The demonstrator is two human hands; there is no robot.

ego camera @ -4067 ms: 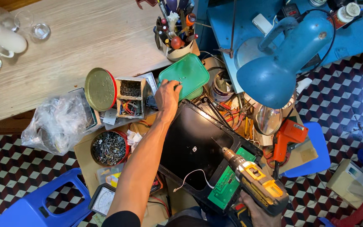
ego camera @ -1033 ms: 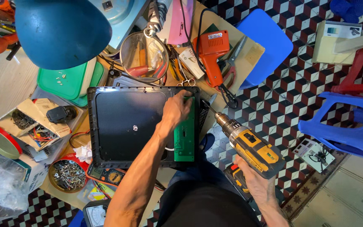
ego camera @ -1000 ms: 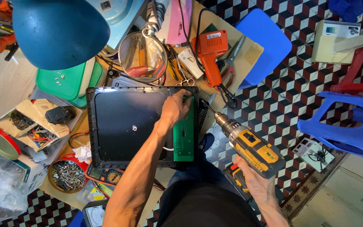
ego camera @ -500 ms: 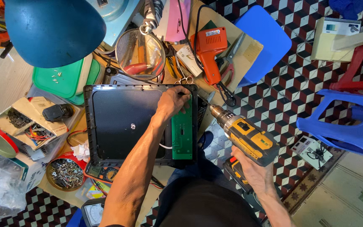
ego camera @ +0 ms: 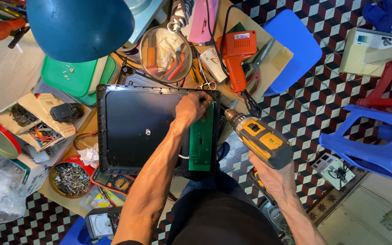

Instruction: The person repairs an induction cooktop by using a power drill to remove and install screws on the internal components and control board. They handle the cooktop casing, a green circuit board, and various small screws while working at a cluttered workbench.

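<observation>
blue lamp shade (ego camera: 80,27), orange heat gun (ego camera: 237,56) — screws bowl (ego camera: 69,178)

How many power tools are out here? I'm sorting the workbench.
2: a yellow drill in the right hand, beside the black panel, and an orange tool lying on the bench above it. Clutter may hide others.

repair workshop | cluttered bench: orange heat gun (ego camera: 237,56), bowl of screws (ego camera: 70,178), multimeter (ego camera: 120,183), magnifier lamp (ego camera: 165,53)
</observation>
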